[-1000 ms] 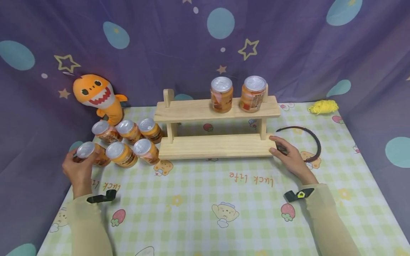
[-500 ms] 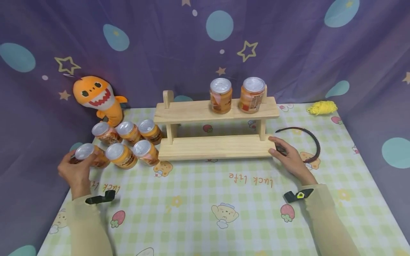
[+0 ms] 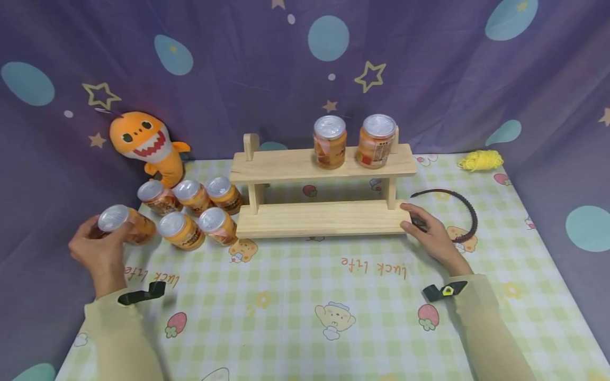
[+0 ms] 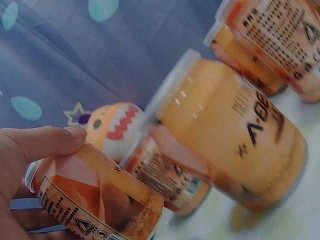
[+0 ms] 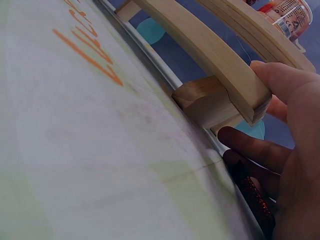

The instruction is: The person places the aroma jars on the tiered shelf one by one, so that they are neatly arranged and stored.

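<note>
We seem to be looking into a small curtained-off booth, dressed like a stage set. Purple curtain [image 3: 200,90], patterned with blue ovals [image 3: 329,38] and stars [image 3: 369,77], hangs at the back and along both sides. Below it we see a green-and-white checked tablecloth [image 3: 286,349] printed with strawberries [image 3: 176,324] and cartoon figures [image 3: 335,318]. An orange plush shark [image 3: 154,148] and a bundle of yellow yarn [image 3: 481,160] lend us a playroom feel, while the wooden rack [image 3: 324,218] and labelled jars [image 3: 183,233] recall a little shop display. Whether a home or a studio surrounds it, we cannot tell.
</note>
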Demonstrator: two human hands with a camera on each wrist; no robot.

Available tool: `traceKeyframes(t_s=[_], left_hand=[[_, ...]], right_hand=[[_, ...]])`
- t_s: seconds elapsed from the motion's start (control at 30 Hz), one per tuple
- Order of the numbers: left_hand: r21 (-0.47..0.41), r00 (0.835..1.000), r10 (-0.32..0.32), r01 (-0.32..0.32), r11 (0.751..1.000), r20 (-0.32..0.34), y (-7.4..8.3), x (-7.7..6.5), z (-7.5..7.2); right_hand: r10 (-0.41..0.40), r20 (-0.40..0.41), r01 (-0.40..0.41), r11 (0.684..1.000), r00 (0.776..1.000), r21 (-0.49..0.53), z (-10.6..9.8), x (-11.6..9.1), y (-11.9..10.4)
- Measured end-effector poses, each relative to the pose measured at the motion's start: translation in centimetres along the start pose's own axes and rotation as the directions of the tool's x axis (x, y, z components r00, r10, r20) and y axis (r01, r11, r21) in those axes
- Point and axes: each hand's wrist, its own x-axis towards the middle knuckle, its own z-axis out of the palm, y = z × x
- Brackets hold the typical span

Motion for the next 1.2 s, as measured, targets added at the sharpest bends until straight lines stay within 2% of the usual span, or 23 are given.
traceKeyframes(t_s=[0.17, 0.3, 0.5, 0.67, 0.8, 0.97, 1.2], left_hand=[[0.001, 0.999, 0.033, -0.033, 0.999, -0.001, 1.7, -0.6, 0.3], [-0.032, 0.998, 0.057, -0.056, 0.998, 0.014, 3.1, -1.3, 0.7], [-0.09, 0.99, 0.124, -0.118, 0.989, 0.062, 5.2, -2.9, 1.7], [-0.081, 0.978, 0.171, -0.162, 0.983, 0.12, 6.5, -4.1, 2.6], [-0.113, 0.959, 0.233, -0.217, 0.97, 0.159, 7.2, -4.9, 3.4], [-0.108, 0.92, 0.336, -0.32, 0.941, 0.202, 8.0, -5.9, 4.8], [-0.071, 0.884, 0.378, -0.373, 0.925, 0.274, 9.2, -7.3, 6.9]], right_hand=[[0.002, -0.001, -0.002, 1.0, 1.0, -0.002, 0.0, 0.0, 0.0], [-0.001, -0.004, 0.001, 1.0, 1.0, -0.007, -0.1, 0.0, 0.0], [0.0, -0.003, 0.0, 1.0, 1.0, -0.02, -0.1, 0.0, -0.1], [-0.003, -0.004, 0.003, 1.0, 1.0, -0.023, -0.1, 0.0, 0.0], [-0.003, -0.004, 0.003, 1.0, 1.0, -0.026, -0.1, 0.0, 0.0], [0.005, -0.001, -0.005, 0.999, 1.0, -0.033, -0.1, 0.0, 0.0], [0.008, -0.002, -0.008, 0.999, 1.0, -0.034, -0.1, 0.0, 0.1]])
